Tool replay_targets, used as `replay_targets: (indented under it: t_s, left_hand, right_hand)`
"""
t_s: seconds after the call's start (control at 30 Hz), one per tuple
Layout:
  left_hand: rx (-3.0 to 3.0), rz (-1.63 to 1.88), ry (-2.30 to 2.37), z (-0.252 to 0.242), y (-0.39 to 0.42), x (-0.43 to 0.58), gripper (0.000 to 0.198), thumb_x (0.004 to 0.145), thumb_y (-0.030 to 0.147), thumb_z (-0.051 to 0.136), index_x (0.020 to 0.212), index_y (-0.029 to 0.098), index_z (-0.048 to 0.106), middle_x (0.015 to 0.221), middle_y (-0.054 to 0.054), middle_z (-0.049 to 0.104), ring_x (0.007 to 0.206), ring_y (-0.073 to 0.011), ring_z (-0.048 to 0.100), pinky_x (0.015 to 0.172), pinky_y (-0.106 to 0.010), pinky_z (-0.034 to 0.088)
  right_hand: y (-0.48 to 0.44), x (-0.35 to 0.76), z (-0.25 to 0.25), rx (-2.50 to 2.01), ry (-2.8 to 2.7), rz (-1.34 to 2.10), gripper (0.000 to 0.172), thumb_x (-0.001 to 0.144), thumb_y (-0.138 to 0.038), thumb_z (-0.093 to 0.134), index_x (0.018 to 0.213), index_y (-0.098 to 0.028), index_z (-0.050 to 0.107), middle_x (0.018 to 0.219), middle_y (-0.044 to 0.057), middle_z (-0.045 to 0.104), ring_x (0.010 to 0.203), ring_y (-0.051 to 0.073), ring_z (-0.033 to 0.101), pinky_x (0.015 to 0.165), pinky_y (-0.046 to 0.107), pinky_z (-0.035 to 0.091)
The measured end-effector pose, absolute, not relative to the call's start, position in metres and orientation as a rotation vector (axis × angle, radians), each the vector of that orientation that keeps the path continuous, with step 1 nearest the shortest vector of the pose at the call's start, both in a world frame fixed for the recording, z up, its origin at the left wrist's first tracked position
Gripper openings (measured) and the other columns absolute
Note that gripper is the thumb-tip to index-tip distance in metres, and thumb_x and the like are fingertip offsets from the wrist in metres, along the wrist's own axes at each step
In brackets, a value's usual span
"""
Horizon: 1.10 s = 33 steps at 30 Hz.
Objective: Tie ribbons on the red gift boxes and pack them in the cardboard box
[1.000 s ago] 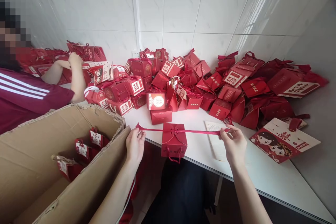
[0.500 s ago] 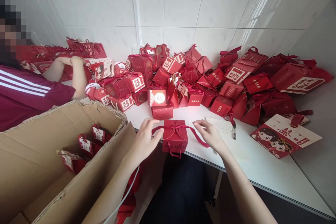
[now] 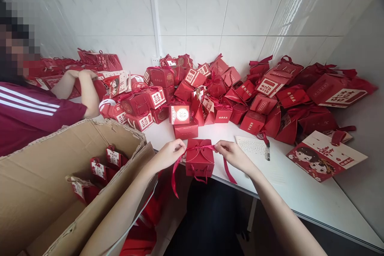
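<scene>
While the head view looks down on a white table (image 3: 295,198), the person's left hand (image 3: 171,153) and right hand (image 3: 233,153) are each nearly closed, thumb meeting fingertips, pinching a red ribbon (image 3: 230,173) on either side of a small red box (image 3: 199,158). That box stands upright at the table's near edge, between the hands, the ribbon crossing its folded top and a rope handle drooping down its front. Loose ribbon ends hang below both hands. Beside the right hand lies a handwritten page (image 3: 254,147); an open cardboard carton (image 3: 39,186) stands beside the left forearm.
</scene>
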State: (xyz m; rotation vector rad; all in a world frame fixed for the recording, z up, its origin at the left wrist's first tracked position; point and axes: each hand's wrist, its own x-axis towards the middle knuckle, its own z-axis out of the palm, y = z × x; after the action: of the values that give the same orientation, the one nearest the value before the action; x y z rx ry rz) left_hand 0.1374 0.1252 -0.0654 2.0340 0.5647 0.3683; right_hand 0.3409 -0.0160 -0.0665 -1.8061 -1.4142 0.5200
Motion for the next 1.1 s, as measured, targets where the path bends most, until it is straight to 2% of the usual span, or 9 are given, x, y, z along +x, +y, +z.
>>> replay_targets:
  t_s: [0.07, 0.17, 0.27, 0.4, 0.5, 0.67, 0.8, 0.93, 1.1]
  left_hand:
    - [1.873, 0.293, 0.582, -0.067, 0.127, 0.14, 0.017, 0.083, 0.032, 0.041, 0.073, 0.019, 0.044, 0.063, 0.003, 0.056, 0.057, -0.0129, 0.058, 0.056, -0.024, 0.043]
    - [1.728, 0.219, 0.676, -0.065, 0.13, 0.143, 0.018, 0.083, 0.034, 0.041, 0.073, 0.019, 0.041, 0.054, 0.006, 0.048, 0.036, -0.0064, 0.042, 0.037, -0.018, 0.025]
    - [1.72, 0.225, 0.676, -0.06, 0.132, 0.142, 0.021, 0.08, 0.038, 0.047, 0.074, 0.018, 0.047, 0.056, 0.007, 0.044, 0.034, -0.0024, 0.029, 0.035, -0.017, 0.014]
    - [1.78, 0.179, 0.629, -0.057, 0.134, 0.139, 0.028, 0.076, 0.043, 0.055, 0.071, 0.015, 0.053, 0.052, 0.008, 0.036, 0.037, -0.0025, 0.026, 0.038, -0.019, 0.016]
    - [1.773, 0.157, 0.584, -0.062, 0.136, 0.138, 0.03, 0.077, 0.044, 0.055, 0.067, 0.016, 0.05, 0.047, 0.009, 0.031, 0.037, -0.0035, 0.028, 0.039, -0.019, 0.016]
    - [1.655, 0.1, 0.501, -0.074, 0.139, 0.136, 0.032, 0.079, 0.044, 0.052, 0.064, 0.017, 0.044, 0.057, 0.004, 0.046, 0.043, -0.0061, 0.041, 0.038, -0.019, 0.023]
    - [1.631, 0.086, 0.377, -0.081, 0.14, 0.137, 0.026, 0.078, 0.038, 0.056, 0.068, 0.015, 0.05, 0.062, 0.003, 0.051, 0.053, -0.0074, 0.046, 0.052, -0.022, 0.036]
    - [1.546, 0.059, 0.371, -0.083, 0.141, 0.138, 0.021, 0.077, 0.034, 0.058, 0.072, 0.015, 0.052, 0.064, 0.002, 0.054, 0.054, -0.0085, 0.049, 0.055, -0.024, 0.038]
    - [1.51, 0.089, 0.411, -0.079, 0.143, 0.138, 0.018, 0.074, 0.032, 0.057, 0.071, 0.014, 0.057, 0.07, -0.002, 0.06, 0.068, -0.0135, 0.056, 0.065, -0.027, 0.043]
  right_hand:
    - [-0.016, 0.343, -0.065, -1.77, -1.389, 0.572, 0.035, 0.083, -0.048, 0.041, 0.07, -0.019, 0.056, 0.069, 0.003, 0.059, 0.071, 0.018, 0.055, 0.067, 0.03, 0.04]
    - [-0.016, 0.348, -0.065, -1.743, -1.332, 0.7, 0.035, 0.077, -0.051, 0.049, 0.076, -0.017, 0.06, 0.07, 0.004, 0.061, 0.071, 0.018, 0.056, 0.067, 0.03, 0.041]
    - [-0.017, 0.352, -0.064, -1.768, -1.282, 0.748, 0.035, 0.072, -0.05, 0.055, 0.077, -0.016, 0.062, 0.071, 0.004, 0.062, 0.069, 0.018, 0.056, 0.065, 0.03, 0.041]
    - [-0.018, 0.354, -0.066, -1.768, -1.276, 0.793, 0.033, 0.071, -0.049, 0.056, 0.073, -0.016, 0.062, 0.072, 0.005, 0.065, 0.069, 0.017, 0.056, 0.066, 0.03, 0.041]
    - [-0.017, 0.355, -0.069, -1.734, -1.265, 0.818, 0.033, 0.071, -0.048, 0.056, 0.074, -0.016, 0.062, 0.073, 0.005, 0.065, 0.069, 0.017, 0.056, 0.066, 0.03, 0.04]
    - [-0.017, 0.357, -0.071, -1.75, -1.257, 0.842, 0.032, 0.073, -0.047, 0.055, 0.075, -0.016, 0.062, 0.07, 0.004, 0.066, 0.067, 0.016, 0.054, 0.065, 0.03, 0.039]
    - [-0.018, 0.357, -0.07, -1.757, -1.26, 0.864, 0.032, 0.073, -0.048, 0.054, 0.074, -0.016, 0.061, 0.07, 0.004, 0.064, 0.068, 0.017, 0.053, 0.067, 0.031, 0.039]
    - [-0.02, 0.357, -0.068, -1.746, -1.29, 0.836, 0.033, 0.073, -0.048, 0.053, 0.071, -0.017, 0.06, 0.071, 0.002, 0.06, 0.068, 0.015, 0.051, 0.068, 0.03, 0.039]
    - [-0.022, 0.359, -0.07, -1.707, -1.311, 0.849, 0.035, 0.074, -0.051, 0.051, 0.069, -0.017, 0.057, 0.067, 0.0, 0.055, 0.066, 0.015, 0.048, 0.067, 0.03, 0.038]
